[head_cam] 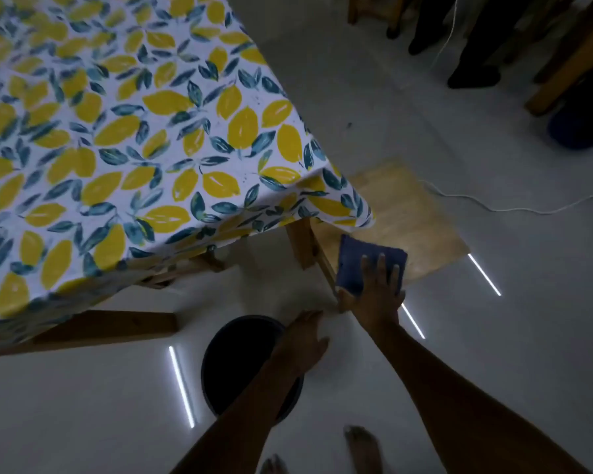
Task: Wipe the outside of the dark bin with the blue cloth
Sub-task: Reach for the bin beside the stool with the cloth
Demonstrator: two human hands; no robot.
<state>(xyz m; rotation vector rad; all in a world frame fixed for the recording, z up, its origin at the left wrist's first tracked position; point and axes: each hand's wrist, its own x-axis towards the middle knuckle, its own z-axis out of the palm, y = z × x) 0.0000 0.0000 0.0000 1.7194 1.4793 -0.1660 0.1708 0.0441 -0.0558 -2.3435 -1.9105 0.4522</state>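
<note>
Two hands: both out over the pale floor (493,336), well apart in job.
Right hand (377,295): fingers spread flat across the blue cloth (360,265), thumb curling under its near edge.
Blue cloth: folded square, lying at the near edge of a wooden stool (401,213) beside the lemon-print tablecloth (134,131).
Left hand (305,340): loosely open, holding nothing, over the bin's far rim.
Dark bin (233,364): round, upright on the floor, partly behind the left forearm, apart from the cloth.

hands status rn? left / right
Left hand: open, empty, over the dark bin rim.
Right hand: fingers spread flat on the blue cloth on the wooden stool; grasp unclear.
</note>
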